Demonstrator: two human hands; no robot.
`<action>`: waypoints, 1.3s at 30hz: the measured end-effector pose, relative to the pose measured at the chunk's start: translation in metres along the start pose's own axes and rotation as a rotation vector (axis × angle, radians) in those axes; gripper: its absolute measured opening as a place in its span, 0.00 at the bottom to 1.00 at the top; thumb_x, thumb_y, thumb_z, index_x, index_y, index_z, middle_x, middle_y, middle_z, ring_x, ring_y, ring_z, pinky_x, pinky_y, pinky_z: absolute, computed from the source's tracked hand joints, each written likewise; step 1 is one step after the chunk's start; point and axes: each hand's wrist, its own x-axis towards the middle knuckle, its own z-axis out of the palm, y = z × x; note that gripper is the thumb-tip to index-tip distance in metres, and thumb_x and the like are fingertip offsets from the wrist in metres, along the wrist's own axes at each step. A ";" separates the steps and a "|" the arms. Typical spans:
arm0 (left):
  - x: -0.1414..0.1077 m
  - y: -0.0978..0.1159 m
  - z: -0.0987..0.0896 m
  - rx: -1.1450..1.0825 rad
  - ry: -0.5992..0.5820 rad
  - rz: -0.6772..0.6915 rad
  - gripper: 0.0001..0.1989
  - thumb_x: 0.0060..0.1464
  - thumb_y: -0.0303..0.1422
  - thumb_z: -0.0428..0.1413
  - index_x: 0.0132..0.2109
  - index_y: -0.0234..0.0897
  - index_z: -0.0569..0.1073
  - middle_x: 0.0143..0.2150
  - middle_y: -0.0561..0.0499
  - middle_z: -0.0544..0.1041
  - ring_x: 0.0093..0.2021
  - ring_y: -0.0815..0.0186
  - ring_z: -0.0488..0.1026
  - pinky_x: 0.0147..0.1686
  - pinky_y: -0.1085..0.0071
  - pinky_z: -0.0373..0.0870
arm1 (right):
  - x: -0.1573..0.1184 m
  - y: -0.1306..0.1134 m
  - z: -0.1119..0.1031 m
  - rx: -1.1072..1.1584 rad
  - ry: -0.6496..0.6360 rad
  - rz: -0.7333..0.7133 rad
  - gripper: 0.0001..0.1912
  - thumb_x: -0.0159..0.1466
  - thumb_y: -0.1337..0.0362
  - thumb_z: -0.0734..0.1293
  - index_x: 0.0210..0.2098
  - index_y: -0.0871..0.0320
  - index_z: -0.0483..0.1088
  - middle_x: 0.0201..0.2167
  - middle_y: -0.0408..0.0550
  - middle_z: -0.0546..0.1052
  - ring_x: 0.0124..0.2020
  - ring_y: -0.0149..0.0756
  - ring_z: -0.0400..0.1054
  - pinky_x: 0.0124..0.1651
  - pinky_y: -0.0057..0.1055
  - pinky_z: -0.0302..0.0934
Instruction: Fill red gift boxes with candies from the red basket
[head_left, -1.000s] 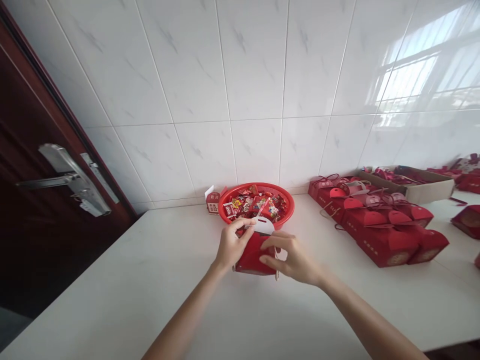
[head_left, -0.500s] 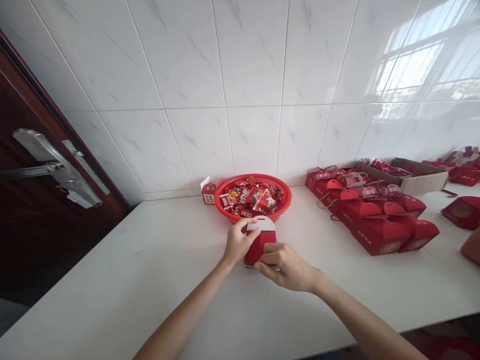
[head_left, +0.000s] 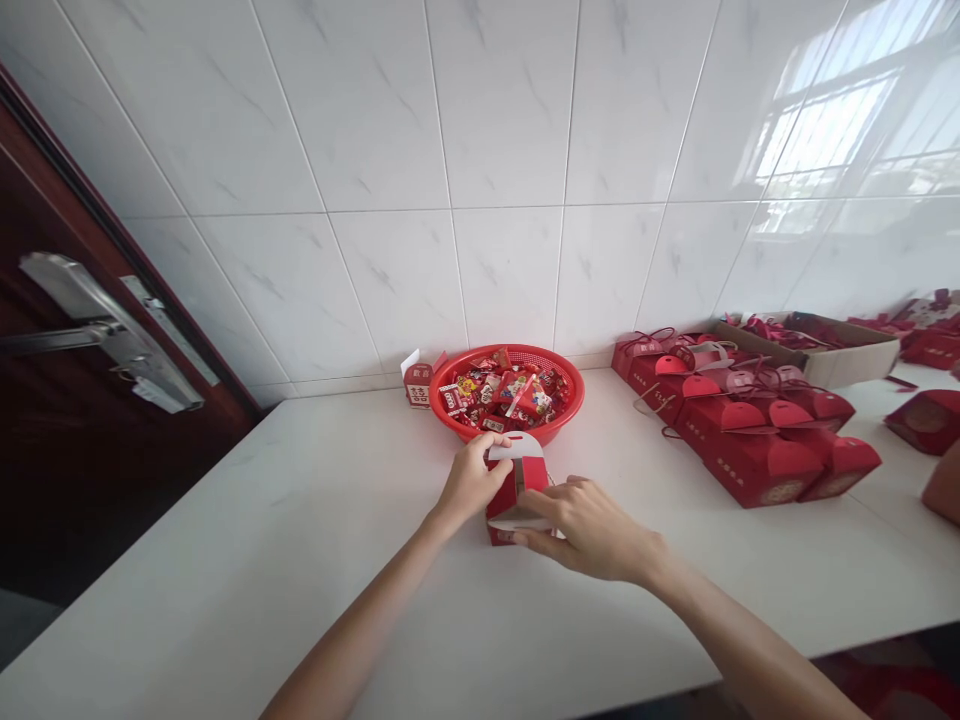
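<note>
A small red box (head_left: 529,472) with a pale rounded flap standing up at its back rests on the white table, and a gap shows in its top. My left hand (head_left: 472,478) pinches the box's back left edge beside the flap. At the near right side, my right hand (head_left: 589,528) has its fingers on the box's front flap, thumb low at the front. Just behind the box is a red basket (head_left: 574,400) full of wrapped sweets (head_left: 523,393).
A small red box (head_left: 418,384) stands left of the basket by the tiled wall. Rows of red boxes (head_left: 757,465) fill the right side, with an open carton (head_left: 851,362) behind them. At the far right edge is part of something brown. A door (head_left: 67,400) is at left.
The box's top has opened, showing a gap, and its front flap has tilted toward me. My right hand's fingers have loosened and shifted slightly at the front of the box.
</note>
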 end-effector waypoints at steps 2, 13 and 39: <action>-0.002 0.003 -0.001 0.043 -0.010 -0.021 0.09 0.52 0.35 0.56 0.41 0.39 0.74 0.46 0.48 0.80 0.48 0.57 0.77 0.50 0.62 0.72 | -0.004 0.004 0.000 0.092 0.054 0.085 0.19 0.73 0.49 0.54 0.44 0.57 0.67 0.28 0.47 0.77 0.26 0.38 0.70 0.32 0.31 0.50; -0.010 0.013 0.000 0.216 -0.050 -0.056 0.12 0.54 0.40 0.58 0.43 0.40 0.72 0.49 0.45 0.78 0.51 0.55 0.76 0.51 0.61 0.72 | -0.019 0.034 0.023 0.726 0.287 0.459 0.18 0.67 0.45 0.57 0.37 0.53 0.60 0.19 0.38 0.71 0.18 0.33 0.66 0.25 0.29 0.59; -0.008 0.029 -0.021 0.229 -0.222 -0.154 0.18 0.49 0.31 0.57 0.49 0.38 0.76 0.52 0.45 0.79 0.50 0.55 0.77 0.47 0.65 0.73 | -0.008 0.030 0.029 0.762 0.367 0.585 0.24 0.62 0.42 0.63 0.23 0.55 0.63 0.15 0.44 0.73 0.14 0.31 0.62 0.20 0.28 0.54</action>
